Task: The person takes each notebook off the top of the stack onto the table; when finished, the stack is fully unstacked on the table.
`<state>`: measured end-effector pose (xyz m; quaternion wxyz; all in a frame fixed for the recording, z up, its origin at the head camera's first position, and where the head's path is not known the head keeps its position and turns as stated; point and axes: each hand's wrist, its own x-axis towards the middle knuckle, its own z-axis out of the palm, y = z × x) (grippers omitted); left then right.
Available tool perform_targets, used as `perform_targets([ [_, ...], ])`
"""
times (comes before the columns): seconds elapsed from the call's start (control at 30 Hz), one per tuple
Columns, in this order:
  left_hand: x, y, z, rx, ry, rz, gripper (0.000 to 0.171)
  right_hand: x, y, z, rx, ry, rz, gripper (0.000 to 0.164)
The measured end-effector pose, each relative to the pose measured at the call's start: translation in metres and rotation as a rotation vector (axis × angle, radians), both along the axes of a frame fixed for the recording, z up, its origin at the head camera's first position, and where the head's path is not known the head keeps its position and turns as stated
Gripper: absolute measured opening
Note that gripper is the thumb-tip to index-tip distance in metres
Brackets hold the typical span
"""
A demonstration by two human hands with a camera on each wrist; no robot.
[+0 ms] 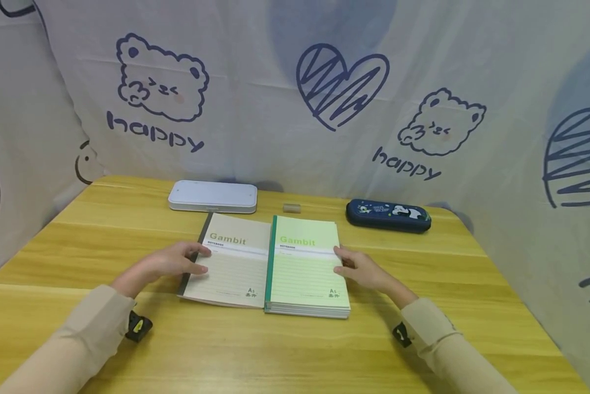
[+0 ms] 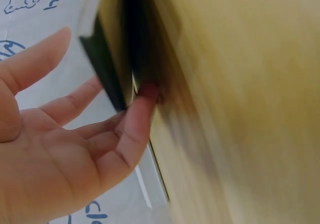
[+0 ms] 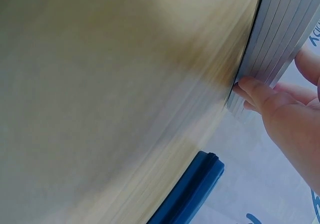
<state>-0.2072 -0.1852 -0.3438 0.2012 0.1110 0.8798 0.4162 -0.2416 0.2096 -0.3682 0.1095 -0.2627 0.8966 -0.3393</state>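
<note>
A beige notebook (image 1: 233,276) with a dark spine lies at the left, face up. Right beside it a pale green notebook (image 1: 304,276) with a green spine tops a stack of several. At the beige notebook's spine is my left hand (image 1: 179,260), its thumb held apart over the cover. The left wrist view shows lower fingers (image 2: 135,129) reaching under the spine, close to the tabletop. My right hand (image 1: 363,268) touches the right side of the green stack, with fingertips (image 3: 252,88) against the page edges.
Behind the notebooks are a white case (image 1: 213,197), a small brownish cylinder (image 1: 292,208) and a dark blue pencil case (image 1: 388,216) with a panda on it. The wooden table (image 1: 216,350) ends at a printed cloth (image 1: 255,109) hanging at the back and sides.
</note>
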Motion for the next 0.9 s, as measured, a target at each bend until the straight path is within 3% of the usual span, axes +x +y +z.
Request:
perform_targets([
  [0.3, 0.003, -0.0004, 0.005, -0.098, 0.079, -0.052, 0.05, 0.0, 0.0009, -0.0011, -0.006, -0.005, -0.002, 0.049],
  [0.6, 0.0018, 0.0015, 0.0037, -0.114, 0.058, -0.028, 0.052, -0.0004, 0.0007, -0.0014, -0.015, -0.012, 0.003, 0.05],
  [0.7, 0.0005, 0.0009, 0.0023, -0.098, 0.038, -0.007, 0.053, -0.0008, 0.0012, -0.0024, -0.029, -0.024, 0.005, 0.05],
  [0.9, -0.0027, 0.0003, -0.003, -0.002, -0.023, 0.095, 0.052, -0.0001, 0.0014, -0.0017, -0.041, -0.037, 0.003, 0.05],
])
